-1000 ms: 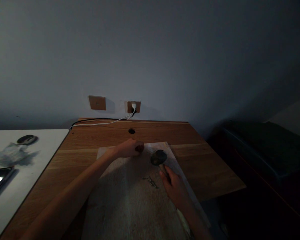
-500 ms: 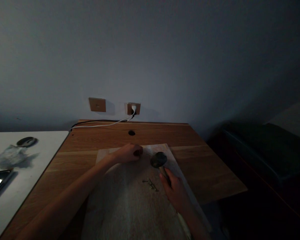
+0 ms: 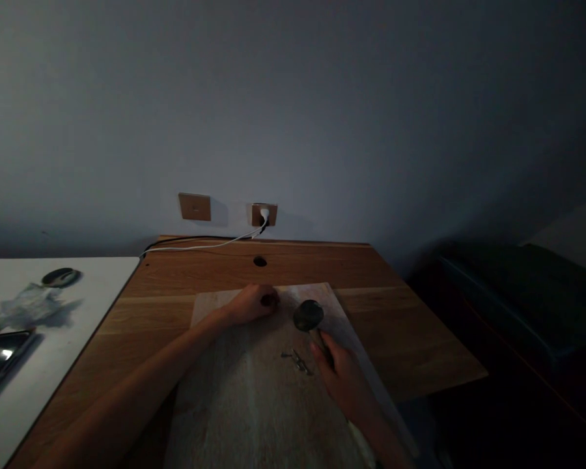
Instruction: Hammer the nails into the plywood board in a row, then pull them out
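A mallet (image 3: pixel 308 316) with a dark round head and a pale handle is gripped in my right hand (image 3: pixel 344 372). Its head hangs above the right part of a pale wooden board (image 3: pixel 247 404). Several small metal nails or screws (image 3: pixel 297 360) lie loose on the board, just left of my right hand. My left hand (image 3: pixel 254 303) rests at the board's far edge, fingers curled together in a pinch. Whatever those fingers hold, if anything, is too dark and small to make out.
The board lies on a brown wooden table (image 3: pixel 390 326) against a wall. A wall socket (image 3: pixel 264 213) feeds cables (image 3: pixel 200 247) along the table's back. On the white surface (image 3: pixel 95 293) at left are crumpled clear plastic (image 3: pixel 29 306), a round dark object (image 3: pixel 60 277) and a black shiny object (image 3: pixel 2 355).
The mallet's head has shifted very slightly, and my left fingers have turned a little at the same spot. The whole view has moved a touch. Both hands keep their closed grips.
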The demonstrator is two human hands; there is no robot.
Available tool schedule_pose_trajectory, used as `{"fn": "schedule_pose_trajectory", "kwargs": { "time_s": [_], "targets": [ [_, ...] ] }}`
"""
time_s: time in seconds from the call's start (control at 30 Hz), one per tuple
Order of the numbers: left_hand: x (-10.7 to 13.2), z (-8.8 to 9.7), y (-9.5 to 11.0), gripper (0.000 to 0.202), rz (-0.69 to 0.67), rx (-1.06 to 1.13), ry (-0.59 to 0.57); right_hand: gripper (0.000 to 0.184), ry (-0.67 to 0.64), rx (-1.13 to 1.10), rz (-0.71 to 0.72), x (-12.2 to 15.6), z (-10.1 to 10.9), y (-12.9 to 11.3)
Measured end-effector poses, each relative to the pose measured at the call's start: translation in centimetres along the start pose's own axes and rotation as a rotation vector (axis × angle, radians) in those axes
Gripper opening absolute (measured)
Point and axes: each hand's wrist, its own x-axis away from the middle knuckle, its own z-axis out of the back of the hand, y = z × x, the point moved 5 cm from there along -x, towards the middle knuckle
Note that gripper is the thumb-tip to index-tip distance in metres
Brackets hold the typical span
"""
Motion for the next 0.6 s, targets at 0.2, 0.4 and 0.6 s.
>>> {"fn": "schedule_pose_trajectory", "kwargs": {
  "time_s": [0.2, 0.4, 0.6],
  "targets": [
    [0.1, 0.0, 0.1, 0.02, -0.015, 0.017, 0.019, 0.044, -0.018, 0.009, 0.03, -1.2, -0.4, -2.2],
    [0.2, 0.0, 0.3, 0.021, -0.017, 0.022, 0.002, 0.041, -0.018, 0.06, 0.073, -2.6, -0.7, -3.4],
    [0.1, -0.1, 0.1, 0.021, -0.05, 0.002, 0.006, 0.042, 0.022, 0.055, 0.06, -2.6, -1.3, -3.0]
  ]
}}
